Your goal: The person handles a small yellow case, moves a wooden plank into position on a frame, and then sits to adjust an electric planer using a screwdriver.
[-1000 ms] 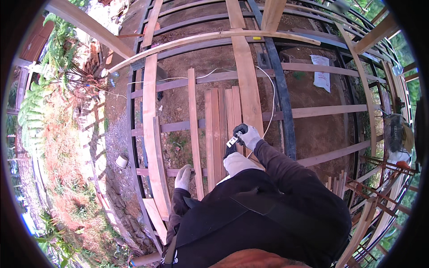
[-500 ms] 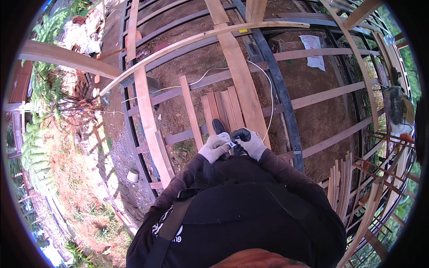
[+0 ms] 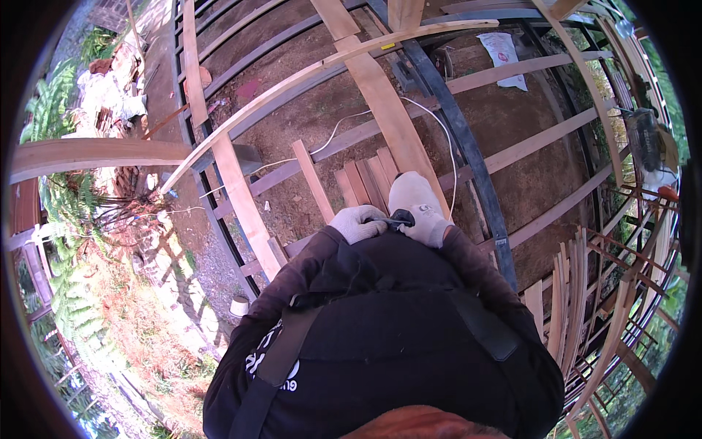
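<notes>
Centrally, close against the person's black top, a thin grey piece (image 3: 391,221) spans the gap between two gloved hands; it is too small and too covered to tell its kind. The left hand (image 3: 358,224) pinches its left end with bent fingers, and the right hand (image 3: 426,228) is curled shut around the other, where a dark patch hides detail. Just beyond the hands, reddish-brown boards (image 3: 368,181) lie side by side across the joists of the floor frame, their near ends hidden. A narrow batten (image 3: 312,181) lies to their left, and a wide plank (image 3: 387,110) to their right. A white cable (image 3: 451,150) curves over the frame, passing across the wide plank. Along that plank's right side runs a dark beam (image 3: 468,139). Past this beam, near the frame's far right corner, is a white sack (image 3: 502,61). Outside the frame's left edge stands a white container (image 3: 239,306).
</notes>
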The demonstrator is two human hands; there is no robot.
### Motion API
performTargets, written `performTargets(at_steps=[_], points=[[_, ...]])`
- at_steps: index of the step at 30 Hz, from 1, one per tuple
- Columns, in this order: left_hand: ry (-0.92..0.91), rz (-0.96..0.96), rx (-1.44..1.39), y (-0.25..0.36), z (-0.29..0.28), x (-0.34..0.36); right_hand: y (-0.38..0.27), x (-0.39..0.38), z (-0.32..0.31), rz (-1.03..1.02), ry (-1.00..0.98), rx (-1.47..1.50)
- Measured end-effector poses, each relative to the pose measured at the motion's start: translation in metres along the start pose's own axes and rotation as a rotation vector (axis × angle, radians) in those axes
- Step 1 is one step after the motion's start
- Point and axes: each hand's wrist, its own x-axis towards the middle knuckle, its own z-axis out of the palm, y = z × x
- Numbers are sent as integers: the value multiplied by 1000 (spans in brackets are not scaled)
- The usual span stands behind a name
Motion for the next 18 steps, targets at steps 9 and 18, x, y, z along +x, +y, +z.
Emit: performTargets(at_steps=[9,18], points=[[-35,56,-245,32,-108,150,87,88,-89,-143,414,540],[8,-251,422,91,-253,377,230,213,-202,208,1009,1382]])
